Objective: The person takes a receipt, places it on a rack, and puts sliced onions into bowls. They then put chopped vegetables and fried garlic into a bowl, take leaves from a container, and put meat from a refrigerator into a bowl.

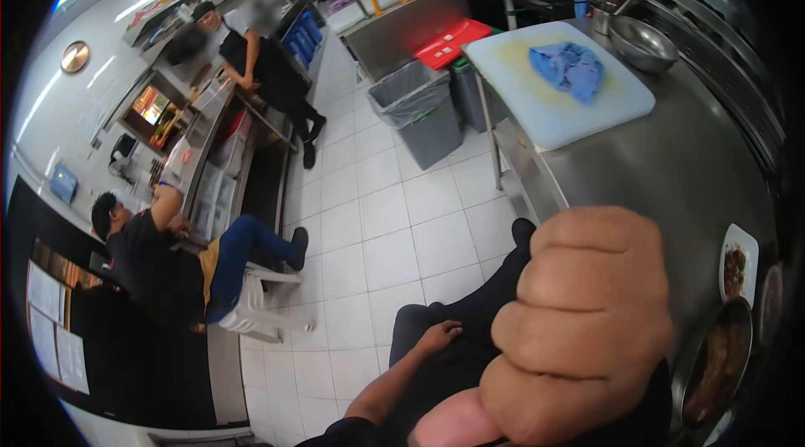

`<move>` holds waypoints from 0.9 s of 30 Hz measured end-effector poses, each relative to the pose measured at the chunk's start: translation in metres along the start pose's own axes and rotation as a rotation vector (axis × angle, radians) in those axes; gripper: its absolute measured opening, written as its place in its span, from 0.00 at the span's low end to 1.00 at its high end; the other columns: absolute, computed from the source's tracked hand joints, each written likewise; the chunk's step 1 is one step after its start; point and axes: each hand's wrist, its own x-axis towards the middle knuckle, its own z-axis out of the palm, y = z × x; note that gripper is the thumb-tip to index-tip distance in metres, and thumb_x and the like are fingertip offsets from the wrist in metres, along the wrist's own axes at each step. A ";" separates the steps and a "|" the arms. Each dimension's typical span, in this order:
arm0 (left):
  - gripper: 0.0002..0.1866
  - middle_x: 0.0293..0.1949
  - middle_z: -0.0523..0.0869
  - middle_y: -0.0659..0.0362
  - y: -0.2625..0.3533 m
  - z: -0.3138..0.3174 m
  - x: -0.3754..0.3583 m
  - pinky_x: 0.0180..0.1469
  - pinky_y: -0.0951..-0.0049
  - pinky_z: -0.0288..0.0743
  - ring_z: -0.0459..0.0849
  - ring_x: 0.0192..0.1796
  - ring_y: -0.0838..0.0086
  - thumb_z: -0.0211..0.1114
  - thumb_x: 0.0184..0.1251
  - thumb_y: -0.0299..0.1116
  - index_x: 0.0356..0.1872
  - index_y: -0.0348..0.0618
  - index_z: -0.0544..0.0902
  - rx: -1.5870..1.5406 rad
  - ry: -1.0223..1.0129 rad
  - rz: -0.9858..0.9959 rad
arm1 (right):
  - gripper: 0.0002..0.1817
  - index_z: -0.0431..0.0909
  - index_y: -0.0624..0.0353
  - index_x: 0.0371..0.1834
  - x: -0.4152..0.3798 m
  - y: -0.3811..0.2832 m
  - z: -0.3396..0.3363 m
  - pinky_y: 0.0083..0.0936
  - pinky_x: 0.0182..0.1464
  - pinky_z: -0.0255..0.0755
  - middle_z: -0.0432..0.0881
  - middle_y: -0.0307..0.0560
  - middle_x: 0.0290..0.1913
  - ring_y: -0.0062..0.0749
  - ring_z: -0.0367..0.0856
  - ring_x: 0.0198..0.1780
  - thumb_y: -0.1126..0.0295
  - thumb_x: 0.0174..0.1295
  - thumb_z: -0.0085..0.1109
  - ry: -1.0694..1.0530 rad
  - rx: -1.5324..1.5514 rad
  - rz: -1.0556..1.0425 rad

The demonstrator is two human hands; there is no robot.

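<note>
Right hand (579, 321) at lower right of frame, close to the lens, curled into a tight fist, nothing visible inside. Left hand (438, 335) at lower centre, fingers loosely spread, resting on dark trousers (470, 313). Steel counter (671, 170) along the right: white cutting board (520, 90) with blue cloth (570, 68), steel bowl (641, 43), plate of food (738, 262). White tiled floor (377, 220), grey bin (419, 111), seated person (159, 258) at left.

We see a white cutting board (553, 103) on the steel counter (671, 170) with a blue cloth (570, 68) on it, and a metal bowl (641, 43) just beside. A grey bin (415, 107) stands on the tiled floor (377, 220); one person sits on a white chair (260, 304).
</note>
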 end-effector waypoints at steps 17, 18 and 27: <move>0.22 0.53 0.84 0.48 0.022 -0.010 -0.012 0.61 0.65 0.72 0.81 0.58 0.57 0.58 0.70 0.48 0.57 0.45 0.80 -0.074 -0.007 -0.077 | 0.08 0.79 0.53 0.13 -0.003 -0.009 0.021 0.22 0.15 0.39 0.56 0.33 0.09 0.20 0.52 0.10 0.63 0.37 0.67 0.613 0.116 0.131; 0.22 0.52 0.84 0.48 0.023 -0.012 -0.013 0.60 0.65 0.72 0.81 0.57 0.57 0.58 0.70 0.47 0.57 0.45 0.80 -0.086 -0.003 -0.089 | 0.08 0.79 0.53 0.13 0.001 -0.012 0.020 0.21 0.15 0.39 0.56 0.32 0.09 0.20 0.52 0.10 0.64 0.37 0.67 0.630 0.138 0.187; 0.22 0.51 0.84 0.47 0.017 -0.007 -0.009 0.60 0.64 0.73 0.82 0.56 0.57 0.58 0.69 0.47 0.56 0.45 0.80 -0.030 0.010 -0.039 | 0.10 0.75 0.56 0.11 0.002 -0.014 0.022 0.21 0.14 0.40 0.57 0.32 0.09 0.21 0.53 0.10 0.68 0.28 0.68 0.517 0.150 0.220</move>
